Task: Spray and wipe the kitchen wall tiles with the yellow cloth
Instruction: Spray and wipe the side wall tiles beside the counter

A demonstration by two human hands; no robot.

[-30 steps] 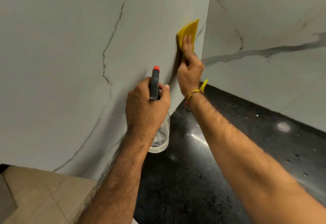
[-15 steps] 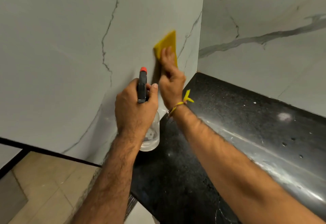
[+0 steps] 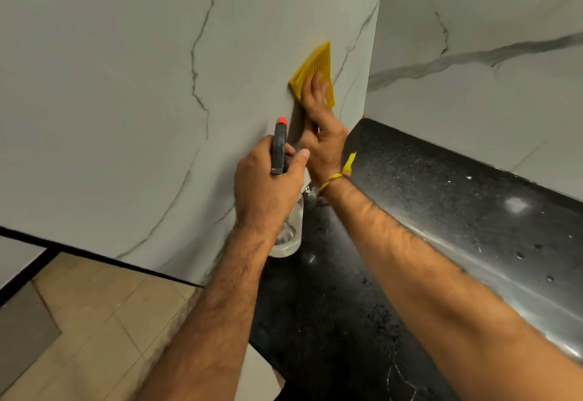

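Pressing yellow cloth [image 3: 316,64], seemingly; gripping bottle [image 3: 289,233]

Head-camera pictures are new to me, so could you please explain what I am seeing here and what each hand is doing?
There is no machine here. A person wears a camera on the head, and it looks forward and down at their own bare arms. The left hand is wrapped round a spray bottle with a red nozzle, held close to the marbled wall. The right hand presses a yellow cloth flat against that wall with straight fingers. Below them runs a black speckled counter, and beige floor shows at the lower left.
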